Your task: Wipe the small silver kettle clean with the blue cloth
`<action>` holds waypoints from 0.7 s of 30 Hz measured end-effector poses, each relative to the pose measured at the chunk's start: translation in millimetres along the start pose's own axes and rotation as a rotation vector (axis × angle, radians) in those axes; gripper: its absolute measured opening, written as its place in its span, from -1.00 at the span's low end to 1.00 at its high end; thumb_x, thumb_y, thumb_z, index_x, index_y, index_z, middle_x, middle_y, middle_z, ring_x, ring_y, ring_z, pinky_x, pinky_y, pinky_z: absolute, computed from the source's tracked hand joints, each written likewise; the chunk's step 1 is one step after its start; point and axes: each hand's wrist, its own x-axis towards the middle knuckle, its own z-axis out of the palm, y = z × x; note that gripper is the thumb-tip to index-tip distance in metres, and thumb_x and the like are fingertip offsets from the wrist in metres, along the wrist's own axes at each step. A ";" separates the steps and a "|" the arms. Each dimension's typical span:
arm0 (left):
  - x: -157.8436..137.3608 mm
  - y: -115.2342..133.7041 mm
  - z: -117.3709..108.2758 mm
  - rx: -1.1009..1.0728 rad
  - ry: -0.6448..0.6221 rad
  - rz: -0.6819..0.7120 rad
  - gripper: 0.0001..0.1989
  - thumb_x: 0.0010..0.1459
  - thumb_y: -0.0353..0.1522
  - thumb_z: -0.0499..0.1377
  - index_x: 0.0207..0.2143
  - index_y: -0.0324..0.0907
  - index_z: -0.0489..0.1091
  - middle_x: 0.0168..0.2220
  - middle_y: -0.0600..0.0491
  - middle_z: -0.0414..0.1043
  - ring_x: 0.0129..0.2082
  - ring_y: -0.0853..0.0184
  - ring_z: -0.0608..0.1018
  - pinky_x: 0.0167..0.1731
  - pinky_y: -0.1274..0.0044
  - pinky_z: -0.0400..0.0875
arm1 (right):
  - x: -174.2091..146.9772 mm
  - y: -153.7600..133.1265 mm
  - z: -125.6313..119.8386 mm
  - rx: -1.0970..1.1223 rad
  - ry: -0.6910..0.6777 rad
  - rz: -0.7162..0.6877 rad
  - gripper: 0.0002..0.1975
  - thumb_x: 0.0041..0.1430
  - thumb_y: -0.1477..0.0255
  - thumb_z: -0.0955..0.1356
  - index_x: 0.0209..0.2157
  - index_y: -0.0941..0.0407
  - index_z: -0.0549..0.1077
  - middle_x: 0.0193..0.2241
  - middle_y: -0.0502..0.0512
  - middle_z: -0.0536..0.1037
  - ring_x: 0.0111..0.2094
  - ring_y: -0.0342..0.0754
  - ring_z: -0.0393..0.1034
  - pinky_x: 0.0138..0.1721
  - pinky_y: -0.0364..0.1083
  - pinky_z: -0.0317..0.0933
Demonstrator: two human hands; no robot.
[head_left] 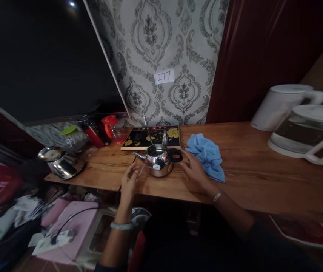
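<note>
A shiny steel teapot [158, 162] stands near the front edge of the wooden counter, its lid [165, 138] tipped up on the black handle side and its mouth uncovered. The spout points left. Just below that spout is my left hand [129, 177], with fingers loosely bent and a little apart; a pale, thin sliver by the fingertips is too blurred to name. My right hand [194, 168] is beside the black handle [175, 155], fingers stretched towards it without wrapping round it. A crumpled blue cloth [206, 153] lies right behind my right hand.
Behind the teapot is a black flowered tea stove panel [139, 138] with a thin curved spout [145, 120]. Leftward stand another steel kettle [62, 164], a green-lidded glass jug [75, 139] and a red-topped jug [116, 130]. A white kettle [279, 105] and a glass kettle [300, 130] stand right.
</note>
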 end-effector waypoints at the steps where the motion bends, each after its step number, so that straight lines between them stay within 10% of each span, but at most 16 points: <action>1: -3.3 0.5 1.3 -0.001 -0.019 -0.008 -0.41 -0.03 -0.09 0.38 0.03 -0.18 0.55 -0.04 -0.15 0.62 -0.05 0.11 0.64 -0.10 0.35 0.55 | 6.4 -0.5 5.4 0.062 0.001 0.037 -0.47 0.19 0.36 0.34 0.21 0.03 0.45 0.19 0.21 0.52 0.23 0.18 0.38 0.27 0.25 0.26; 9: -9.6 -7.2 10.6 0.005 -0.120 0.011 -0.38 -0.09 -0.10 0.43 0.02 -0.15 0.56 0.05 -0.17 0.60 0.07 0.05 0.59 0.07 0.26 0.49 | 32.3 -3.1 15.6 0.265 -0.067 0.221 -0.78 0.11 0.29 0.41 -0.22 0.08 0.57 -0.24 0.11 0.66 -0.21 0.10 0.54 -0.10 0.09 0.42; 21: -19.6 4.6 27.7 0.115 -0.121 0.138 -0.50 0.00 -0.09 0.35 -0.05 -0.15 0.58 0.06 -0.16 0.58 0.05 0.07 0.57 0.04 0.29 0.46 | -16.5 -29.0 -15.4 0.127 -0.121 0.174 -0.81 0.14 0.24 0.40 -0.39 0.07 0.51 -0.43 0.01 0.56 -0.37 0.01 0.41 -0.31 -0.04 0.25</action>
